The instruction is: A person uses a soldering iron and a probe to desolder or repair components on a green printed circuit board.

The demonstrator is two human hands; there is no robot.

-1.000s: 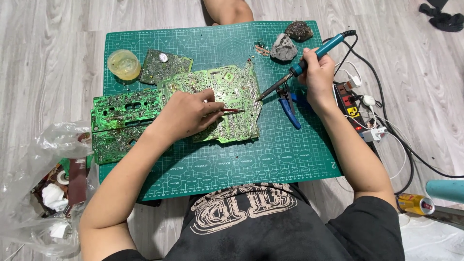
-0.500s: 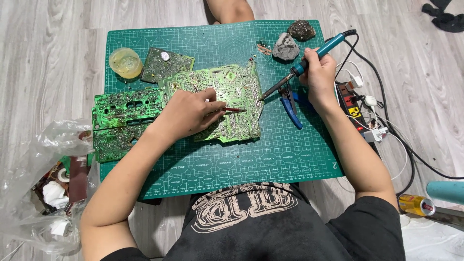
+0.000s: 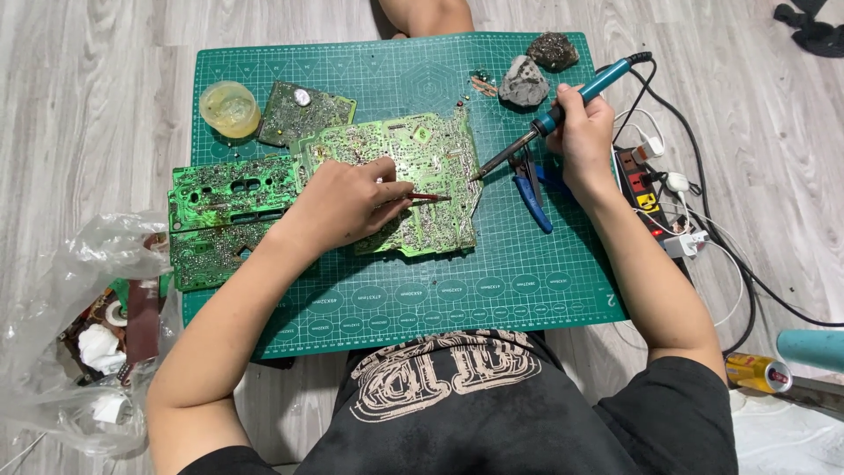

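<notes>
circuit board (image 3: pixel 422 149), light green, flat on green cutting mat (image 3: pixel 492 281), overlapping a darker board (image 3: pixel 220 189) at its left. left hand (image 3: pixel 347 202) rests on it, fingers closed around thin red-tipped tweezers (image 3: pixel 426 197). right hand (image 3: pixel 582 132) wrapped around teal soldering iron (image 3: pixel 563 110), tip touching the board's right edge. blue pliers (image 3: pixel 530 193) just beside. yellow tub (image 3: pixel 229 107) at the mat's far left corner.

You sit on a grey wood-plank floor (image 3: pixel 105 105), evenly lit, a green cutting mat (image 3: pixel 527 290) spread mid-frame.
</notes>
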